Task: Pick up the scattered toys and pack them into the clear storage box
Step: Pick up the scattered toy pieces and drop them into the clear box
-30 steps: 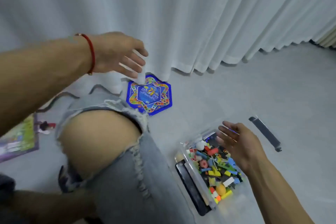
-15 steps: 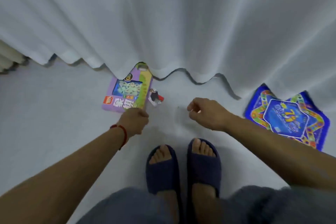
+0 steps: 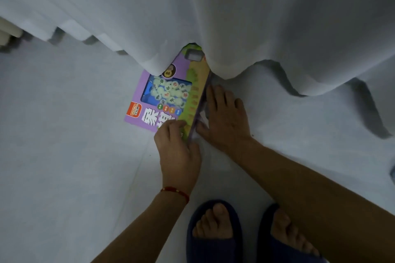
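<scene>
A purple and green board-game box (image 3: 162,100) lies on the pale floor, its far end tucked under the white curtain (image 3: 213,17). Round white game pieces show through its window. My left hand (image 3: 178,151) grips the box's near right corner, fingers curled over the top face. Laid flat along the box's right side is my right hand (image 3: 224,119), fingers straight and touching the edge, thumb by the near corner. This hand covers the spot beside the box, so anything lying there is hidden. The clear storage box is out of view.
My two feet in dark blue slippers (image 3: 213,232) stand just behind my hands. The curtain hangs in folds along the whole far side, touching the floor. Bare pale floor (image 3: 64,156) stretches to the left and right.
The view has come closer to the floor. My left hand has taken hold of the game box's corner. My right hand moved left and opened against the box's right side, covering the small toy figure.
</scene>
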The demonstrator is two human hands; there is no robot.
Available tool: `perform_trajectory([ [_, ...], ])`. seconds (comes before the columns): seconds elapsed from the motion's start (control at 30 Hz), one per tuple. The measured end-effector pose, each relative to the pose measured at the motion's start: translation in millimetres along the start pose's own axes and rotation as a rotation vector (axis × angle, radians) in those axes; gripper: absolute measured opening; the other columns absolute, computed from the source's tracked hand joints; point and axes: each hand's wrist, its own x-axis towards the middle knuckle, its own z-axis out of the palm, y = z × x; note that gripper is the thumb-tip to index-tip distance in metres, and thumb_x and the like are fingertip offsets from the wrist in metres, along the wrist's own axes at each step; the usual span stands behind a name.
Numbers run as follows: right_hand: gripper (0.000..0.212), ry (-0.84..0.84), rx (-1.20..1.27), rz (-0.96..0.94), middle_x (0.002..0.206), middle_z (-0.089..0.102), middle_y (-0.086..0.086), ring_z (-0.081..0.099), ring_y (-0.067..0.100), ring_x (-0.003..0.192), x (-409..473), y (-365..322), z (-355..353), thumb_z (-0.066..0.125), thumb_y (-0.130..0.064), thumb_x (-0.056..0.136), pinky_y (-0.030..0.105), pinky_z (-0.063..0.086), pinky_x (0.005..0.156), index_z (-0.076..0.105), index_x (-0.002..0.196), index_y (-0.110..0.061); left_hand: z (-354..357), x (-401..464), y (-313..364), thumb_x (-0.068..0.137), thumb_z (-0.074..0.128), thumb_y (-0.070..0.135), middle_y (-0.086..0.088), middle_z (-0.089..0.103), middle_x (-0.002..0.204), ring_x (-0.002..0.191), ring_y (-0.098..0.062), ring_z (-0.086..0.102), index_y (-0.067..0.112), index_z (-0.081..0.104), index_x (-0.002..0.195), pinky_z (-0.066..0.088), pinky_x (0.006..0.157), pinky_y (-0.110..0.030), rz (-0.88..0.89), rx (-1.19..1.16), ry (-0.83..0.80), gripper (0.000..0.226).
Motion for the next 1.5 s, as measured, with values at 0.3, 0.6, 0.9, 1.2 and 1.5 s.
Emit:
perform_trajectory([
  [0.3, 0.018, 0.227, 0.010, -0.135, 0.092, 0.060, 0.012, 0.056, 0.030, 0.074, 12, 9, 17, 0.063, -0.025, 0.084, 0.036, 0.040, 0.057, 0.059, 0.095, -0.011, 3, -1, 5, 0.077, 0.074, 0.004, -0.010, 0.055, 0.123, 0.117, -0.021, 0.044, 0.008, 0.054, 0.119, 0.028, 0.096, -0.013, 0.030, -0.087, 0.040, 0.047],
  [0.6, 0.018, 0.264, -0.208, -0.284, 0.081, 0.061, 0.006, 0.049, 0.019, 0.053, 15, 13, 14, 0.044, -0.017, 0.085, 0.025, 0.016, 0.043, 0.059, 0.096, -0.014, 2, -2, 9, 0.077, 0.072, 0.003, -0.012, 0.055, 0.120, 0.114, -0.017, 0.042, 0.007, 0.053, 0.119, 0.031, 0.094, -0.018, 0.046, -0.160, 0.050, 0.046],
  [0.9, 0.031, 0.070, -0.019, -0.215, 0.084, 0.059, 0.014, 0.050, 0.025, 0.050, 0, 30, 4, 0.053, -0.007, 0.076, 0.024, 0.021, 0.043, 0.042, 0.105, -0.009, 0, -6, 15, 0.078, 0.068, -0.004, -0.006, 0.054, 0.117, 0.113, -0.009, 0.041, 0.011, 0.053, 0.118, 0.037, 0.094, -0.021, 0.075, -0.257, 0.025, 0.045],
  [1.2, 0.026, -0.167, 1.313, 0.778, 0.081, 0.056, 0.003, 0.055, 0.010, 0.057, -11, 60, -68, 0.041, -0.034, 0.104, 0.025, 0.045, 0.051, 0.051, 0.103, -0.011, -3, -15, 38, 0.079, 0.055, 0.002, 0.001, 0.056, 0.117, 0.108, -0.016, 0.054, 0.018, 0.055, 0.115, 0.046, 0.093, -0.026, 0.037, -0.521, -0.081, 0.040],
  [1.5, 0.017, -0.293, 2.182, 0.813, 0.080, 0.048, 0.005, 0.045, 0.013, 0.052, -124, 94, -199, 0.045, -0.029, 0.099, 0.016, 0.031, 0.031, 0.054, 0.091, -0.016, -26, -47, 120, 0.084, 0.055, 0.000, 0.001, 0.070, 0.090, 0.087, -0.015, 0.065, 0.025, 0.063, 0.094, 0.055, 0.076, -0.029, -0.216, -0.874, -0.445, 0.029],
])
